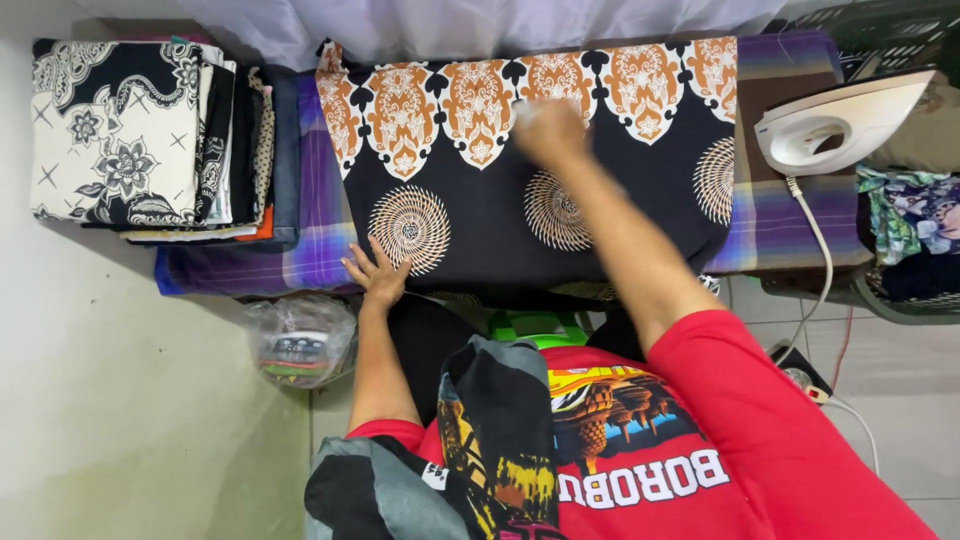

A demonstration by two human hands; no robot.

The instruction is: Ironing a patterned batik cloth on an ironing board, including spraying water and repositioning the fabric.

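Two hands on patterned cloth

Black-and-orange patterned cloth (pixel 530 190) lies across the ironing board (pixel 790 235), long axis left-right. Left hand (pixel 378 275) flat, fingers spread wide, on the near edge. Right hand (pixel 548 130) reaches to the far edge, blurred; can't tell its grip. White iron (pixel 840 125) stands right. Folded stack (pixel 150 135) left.

One head-worn view, steeply downward, fairly close over the ironing surface (pixel 780 235), edges perhaps distorted.

The batik (pixel 520 170) was soft matt cloth, the iron (pixel 840 125) glossy white plastic, the bag (pixel 300 340) thin, shiny and crinkled.
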